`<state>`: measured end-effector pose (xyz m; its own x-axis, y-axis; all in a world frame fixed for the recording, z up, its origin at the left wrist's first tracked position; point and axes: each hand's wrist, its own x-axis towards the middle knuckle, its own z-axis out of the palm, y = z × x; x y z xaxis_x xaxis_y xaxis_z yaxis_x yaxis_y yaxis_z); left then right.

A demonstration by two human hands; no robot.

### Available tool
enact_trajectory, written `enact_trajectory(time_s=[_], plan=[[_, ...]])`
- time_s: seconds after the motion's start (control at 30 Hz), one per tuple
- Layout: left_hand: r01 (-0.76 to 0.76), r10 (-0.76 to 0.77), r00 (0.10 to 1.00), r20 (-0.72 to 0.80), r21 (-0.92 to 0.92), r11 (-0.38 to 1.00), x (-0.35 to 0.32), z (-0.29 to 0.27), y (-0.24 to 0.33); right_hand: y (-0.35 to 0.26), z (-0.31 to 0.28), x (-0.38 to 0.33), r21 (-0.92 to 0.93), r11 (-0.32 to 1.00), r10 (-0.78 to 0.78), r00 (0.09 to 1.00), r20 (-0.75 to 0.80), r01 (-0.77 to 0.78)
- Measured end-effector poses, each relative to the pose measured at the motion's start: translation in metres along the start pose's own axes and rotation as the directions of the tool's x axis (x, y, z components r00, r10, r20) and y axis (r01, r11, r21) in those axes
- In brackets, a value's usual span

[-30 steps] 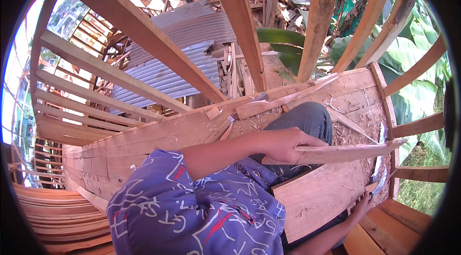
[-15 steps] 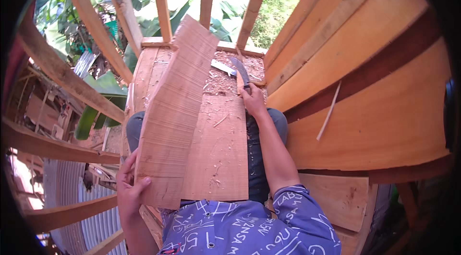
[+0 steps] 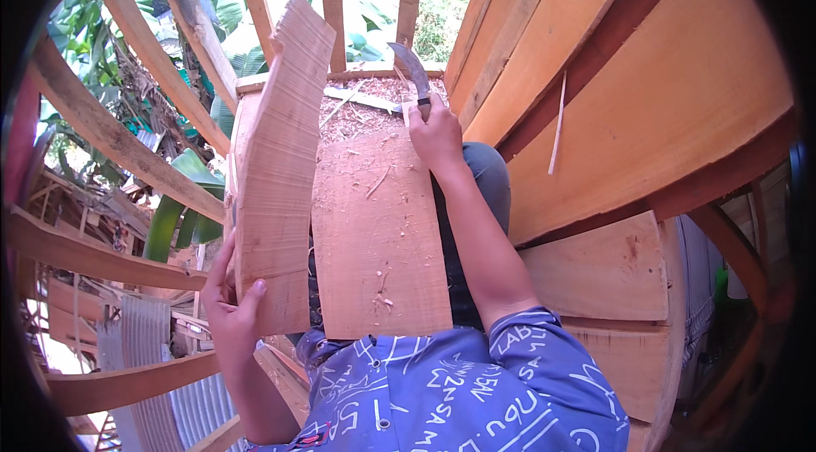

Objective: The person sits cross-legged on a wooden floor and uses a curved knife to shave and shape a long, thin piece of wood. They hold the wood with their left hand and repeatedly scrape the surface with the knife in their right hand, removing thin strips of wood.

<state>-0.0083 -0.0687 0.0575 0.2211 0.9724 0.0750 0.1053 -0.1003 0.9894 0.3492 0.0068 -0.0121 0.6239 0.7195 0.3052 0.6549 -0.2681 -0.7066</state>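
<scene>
My left hand (image 3: 234,303) is closed on the lower left edge of a long wooden board (image 3: 280,154), thumb on its face. The board stands tilted up, its far end angled and its face covered in fine saw lines. My right hand (image 3: 437,133) is wrapped round the handle of a curved-blade knife (image 3: 413,67), blade pointing away and up to the left. Between my hands a second flat board (image 3: 374,231) lies across my lap, with thin shavings scattered on it. The knife is apart from both boards.
Wood shavings (image 3: 348,123) cover the floor beyond the lap board, with a pale flat blade (image 3: 365,100) lying on them. Upright wooden bars (image 3: 331,10) stand ahead and to the left. Broad planks (image 3: 629,129) line the right, a thin wood strip (image 3: 558,125) on them.
The held board has turned more upright and edge-on, shifting slightly left, uncovering more of the lap board. My right hand has moved a little farther away with the knife. The view has shifted too.
</scene>
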Motion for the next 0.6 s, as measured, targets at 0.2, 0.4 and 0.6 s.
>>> enact_trajectory(time_s=[0.2,0.4,0.6], plan=[[0.019,-0.044,0.997,0.056,0.379,0.925,-0.019,0.009,0.007,0.027,0.02,0.01,0.135,0.991,0.029,0.995,-0.096,-0.016],[-0.073,-0.213,0.906,0.365,0.631,0.772,-0.017,0.044,0.047,-0.035,-0.016,-0.064,0.273,0.962,-0.022,0.996,0.081,-0.001],[-0.376,-0.194,0.647,0.737,0.53,0.76,0.03,0.048,0.046,-0.038,0.004,-0.101,0.223,0.948,0.063,0.818,0.571,-0.229]])
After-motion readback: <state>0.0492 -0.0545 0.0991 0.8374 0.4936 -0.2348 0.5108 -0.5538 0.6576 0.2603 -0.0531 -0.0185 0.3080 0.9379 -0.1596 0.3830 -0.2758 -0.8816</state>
